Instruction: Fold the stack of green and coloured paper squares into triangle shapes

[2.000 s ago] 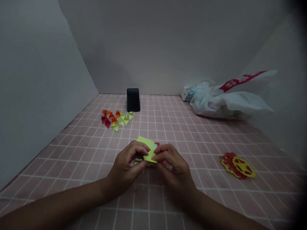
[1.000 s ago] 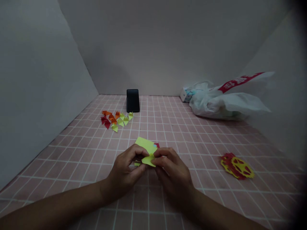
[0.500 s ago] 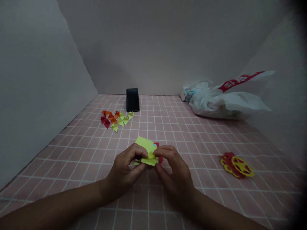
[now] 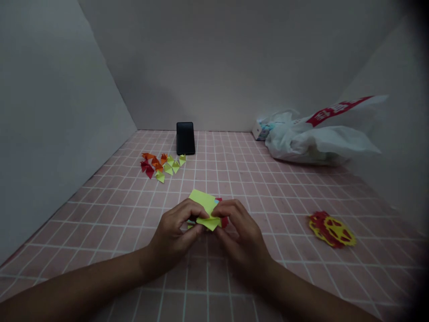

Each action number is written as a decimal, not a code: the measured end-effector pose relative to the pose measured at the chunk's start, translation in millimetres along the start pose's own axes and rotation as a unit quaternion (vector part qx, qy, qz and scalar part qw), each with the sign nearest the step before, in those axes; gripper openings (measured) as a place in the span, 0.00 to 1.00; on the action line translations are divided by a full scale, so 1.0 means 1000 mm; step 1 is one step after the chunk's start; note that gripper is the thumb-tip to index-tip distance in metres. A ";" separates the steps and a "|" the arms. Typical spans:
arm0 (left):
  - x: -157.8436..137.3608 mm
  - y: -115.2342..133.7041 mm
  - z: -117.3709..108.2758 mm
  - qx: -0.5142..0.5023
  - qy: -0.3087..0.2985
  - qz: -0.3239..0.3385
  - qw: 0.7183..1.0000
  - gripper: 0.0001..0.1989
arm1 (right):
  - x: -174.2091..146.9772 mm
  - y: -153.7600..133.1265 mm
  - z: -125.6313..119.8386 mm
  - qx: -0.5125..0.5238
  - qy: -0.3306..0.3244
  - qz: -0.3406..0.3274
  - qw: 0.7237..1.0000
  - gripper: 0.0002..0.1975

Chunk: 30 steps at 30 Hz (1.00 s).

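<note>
A small folded piece of yellow paper [image 4: 209, 222] is pinched between my two hands near the front middle of the table. My left hand [image 4: 181, 227] grips its left side with thumb and index finger. On the right, the fingertips of my right hand [image 4: 239, 237] press the other side. Just behind it lies a flat yellow paper sheet [image 4: 202, 198], with red paper [image 4: 225, 221] showing beside and under it. My fingers partly cover the folds.
Several small folded paper pieces in red, orange and yellow [image 4: 158, 166] lie at the left back, near a black phone [image 4: 185, 138]. At the right are red and yellow cut-out paper shapes [image 4: 331, 230]. A white plastic bag [image 4: 301, 143] and a small box [image 4: 259, 129] stand at the back right.
The raised flap of the yellow paper now lies flatter under my fingertips. My right fingers have moved slightly left and closer to the left hand.
</note>
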<state>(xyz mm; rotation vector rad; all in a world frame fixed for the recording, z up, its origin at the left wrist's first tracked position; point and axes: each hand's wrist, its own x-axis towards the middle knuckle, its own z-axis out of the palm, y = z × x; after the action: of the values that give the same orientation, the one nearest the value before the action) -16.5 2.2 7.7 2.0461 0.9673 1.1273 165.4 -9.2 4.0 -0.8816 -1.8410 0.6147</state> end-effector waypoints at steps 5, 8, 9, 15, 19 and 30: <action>0.001 0.002 0.000 -0.004 0.001 -0.004 1.000 0.08 | 0.001 0.001 0.000 0.031 -0.007 0.039 0.999 0.09; 0.003 0.003 0.000 -0.001 0.000 -0.017 1.000 0.07 | 0.000 0.003 0.000 0.036 -0.010 0.049 0.998 0.08; 0.003 0.003 0.000 0.000 -0.002 -0.025 1.000 0.07 | -0.001 0.003 0.001 0.037 -0.010 0.051 0.998 0.08; 0.002 0.002 0.000 -0.054 -0.003 -0.093 0.994 0.03 | -0.002 0.004 0.002 0.049 -0.011 0.074 0.996 0.07; 0.001 0.000 0.002 -0.125 0.000 -0.168 0.978 0.01 | -0.003 0.006 0.001 0.072 -0.012 0.111 0.991 0.06; 0.006 0.003 0.003 -0.170 -0.003 -0.231 0.958 0.03 | -0.003 0.007 0.001 0.086 -0.011 0.130 0.988 0.06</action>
<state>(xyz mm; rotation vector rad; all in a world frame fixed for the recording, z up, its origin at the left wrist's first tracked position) -11.1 5.3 11.3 1.4497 1.0892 0.9517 167.3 -7.3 -3.2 -1.0090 -1.6754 0.9363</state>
